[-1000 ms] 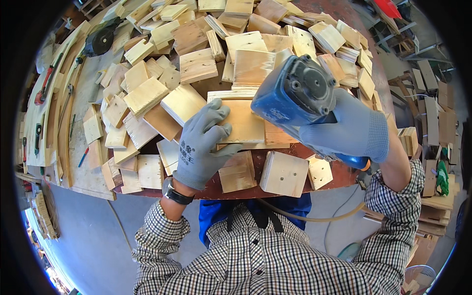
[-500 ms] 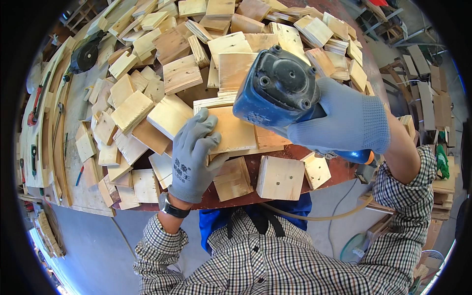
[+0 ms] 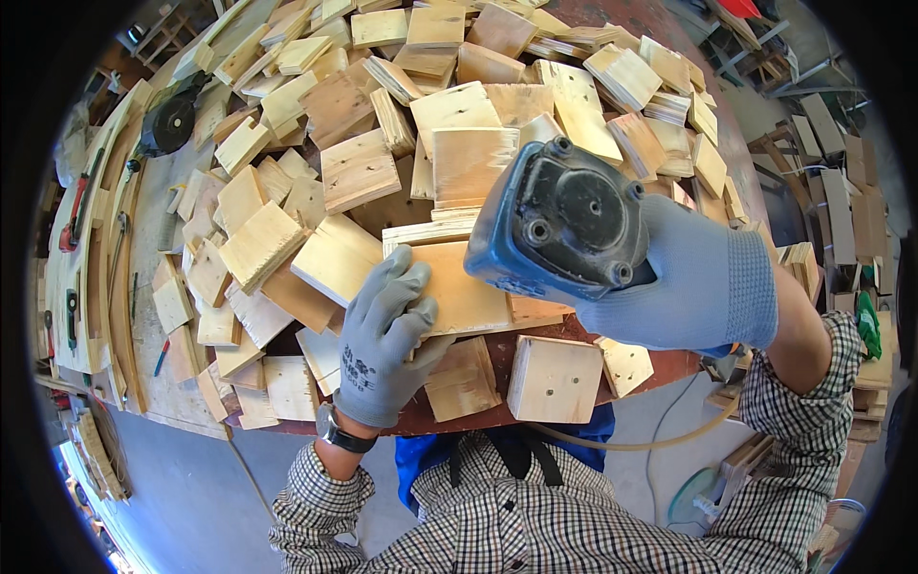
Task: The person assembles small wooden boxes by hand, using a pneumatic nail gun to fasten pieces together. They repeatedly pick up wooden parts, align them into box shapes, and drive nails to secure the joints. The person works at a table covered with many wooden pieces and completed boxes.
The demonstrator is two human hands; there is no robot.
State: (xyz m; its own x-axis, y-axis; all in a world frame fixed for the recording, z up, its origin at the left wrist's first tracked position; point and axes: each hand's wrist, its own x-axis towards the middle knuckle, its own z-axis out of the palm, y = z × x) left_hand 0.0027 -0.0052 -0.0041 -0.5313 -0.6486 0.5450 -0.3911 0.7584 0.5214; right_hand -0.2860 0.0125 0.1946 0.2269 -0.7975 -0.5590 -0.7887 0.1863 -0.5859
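In a grey knitted glove, my left hand (image 3: 389, 335) grips the left end of a plywood block (image 3: 459, 282), its fingers bent over the top edge. My right hand (image 3: 669, 277), also gloved, is wrapped round the handle of a blue and black nail gun (image 3: 559, 220). The gun's body hangs over the right part of that block and hides it; its nose is out of sight, so I cannot tell whether it touches the wood. Closer to me, a plywood block with small dark nail marks (image 3: 555, 380) and a rougher one (image 3: 462, 379) lie at the table edge.
Loose plywood blocks (image 3: 360, 170) pile over most of the dark red table (image 3: 449, 413). To the left are a black tape reel (image 3: 170, 124), a red-handled tool (image 3: 76, 210) and long wood strips (image 3: 120, 306). A tan hose (image 3: 631, 445) hangs in front of the table.
The whole view has shifted, so the table sits lower in the picture. My right hand and the nail gun have moved slightly right and nearer me over the block; my left hand keeps its grip.
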